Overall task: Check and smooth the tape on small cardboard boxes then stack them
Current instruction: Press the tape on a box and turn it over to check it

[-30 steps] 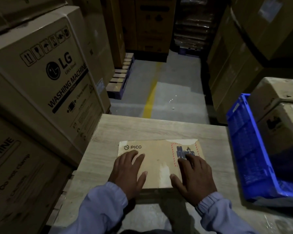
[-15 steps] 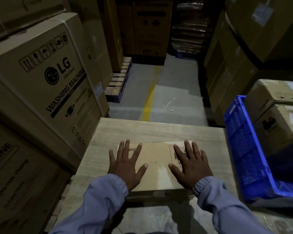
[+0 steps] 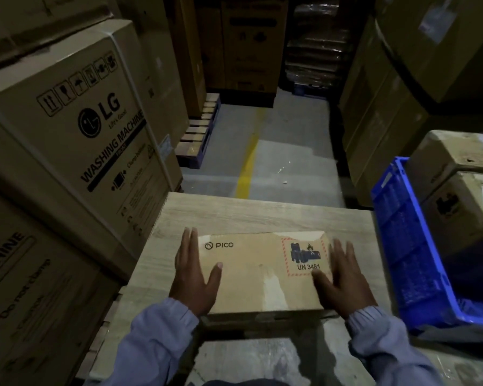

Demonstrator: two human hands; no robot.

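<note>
At the near edge of the wooden table, two arms in pale blue sleeves reach forward to a flat cardboard box that lies on the tabletop. The left hand rests along the box's left edge, fingers straight and close together, thumb spread onto the top face; it lies flat and grips nothing. The right hand is at the right edge, fingers spread and open, thumb on the top near a red-hatched warning label reading UN 3481; whether its fingers touch the box side I cannot tell. The box top also carries the word PICO at its far left corner. Just right of the table stands a blue plastic crate, tilted, with brown cartons beyond it. To the left rise large washing machine cartons. Farther off, a yellow line runs along the grey floor between stacked cartons, with a pallet on the left.
</note>
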